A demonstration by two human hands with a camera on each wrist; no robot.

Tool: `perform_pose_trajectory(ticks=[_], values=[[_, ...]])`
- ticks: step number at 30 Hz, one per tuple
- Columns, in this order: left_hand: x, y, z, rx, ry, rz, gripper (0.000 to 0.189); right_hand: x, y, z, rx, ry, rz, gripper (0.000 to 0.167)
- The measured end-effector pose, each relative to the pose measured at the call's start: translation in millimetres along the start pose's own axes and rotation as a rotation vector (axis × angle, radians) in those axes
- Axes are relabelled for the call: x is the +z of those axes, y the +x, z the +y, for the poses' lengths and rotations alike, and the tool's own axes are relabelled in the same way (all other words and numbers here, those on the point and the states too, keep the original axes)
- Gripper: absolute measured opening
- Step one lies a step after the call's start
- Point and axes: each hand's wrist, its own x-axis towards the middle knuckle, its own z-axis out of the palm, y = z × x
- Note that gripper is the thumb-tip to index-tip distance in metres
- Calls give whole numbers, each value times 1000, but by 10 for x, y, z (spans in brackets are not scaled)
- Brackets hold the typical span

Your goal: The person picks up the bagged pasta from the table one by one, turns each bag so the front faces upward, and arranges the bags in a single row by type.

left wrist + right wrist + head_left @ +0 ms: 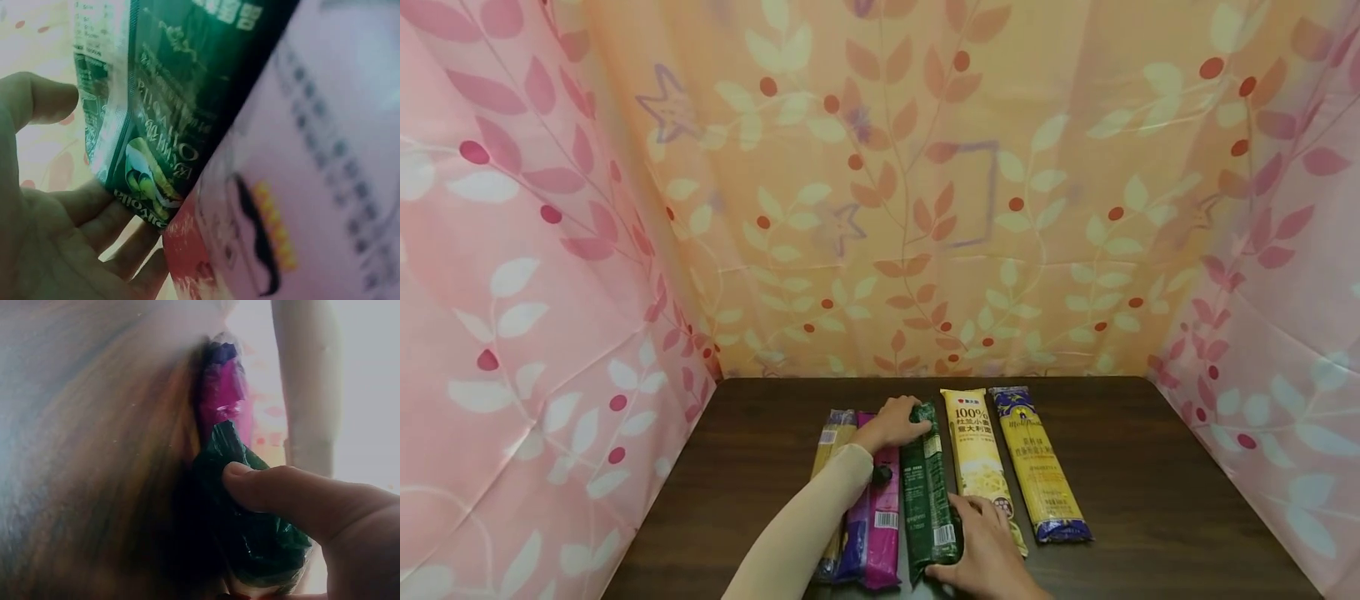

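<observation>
A green spaghetti bag (927,496) lies lengthwise on the dark table, between a magenta pasta bag (883,546) and a yellow pasta bag (970,429). My left hand (897,421) grips its far end; the left wrist view shows the fingers (87,215) behind the printed end of the green bag (169,125). At the near end my right hand (988,546) holds the bag's right side and bottom corner. In the right wrist view the thumb (256,487) presses the crumpled green wrapper (228,450). My left forearm passes over the magenta bag.
Left of the magenta bag lies a clear pasta bag (833,450), partly hidden by the left sleeve (808,525). A yellow bag with blue ends (1045,475) lies at the right, slightly slanted. Patterned curtains (925,208) stand behind the table (1165,500) and at both sides.
</observation>
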Motion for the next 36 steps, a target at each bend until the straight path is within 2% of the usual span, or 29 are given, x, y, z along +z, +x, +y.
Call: perform_pose_trajectory(ticks=[4,8,12,16,24,31,36], values=[[13,-18,-1,4,-49,27,62,-59,-20,5,-42,42,-29,109],[20,-39,18,5,-109,80,62,-120,-45,7,-85,86,-54,111],[-1,-58,47,-2,-159,128,64,-196,-65,-9,-95,125,-68,113],[-24,-99,80,-21,-165,131,68,-246,-82,-27,-108,177,-94,111],[-83,-206,153,-39,-246,155,81,-242,-108,-19,-231,179,-83,106],[-87,-213,92,-3,-305,186,68,-239,-96,42,-297,248,-104,104],[-76,-222,39,4,-361,211,62,-232,-93,107,-331,345,-130,100]])
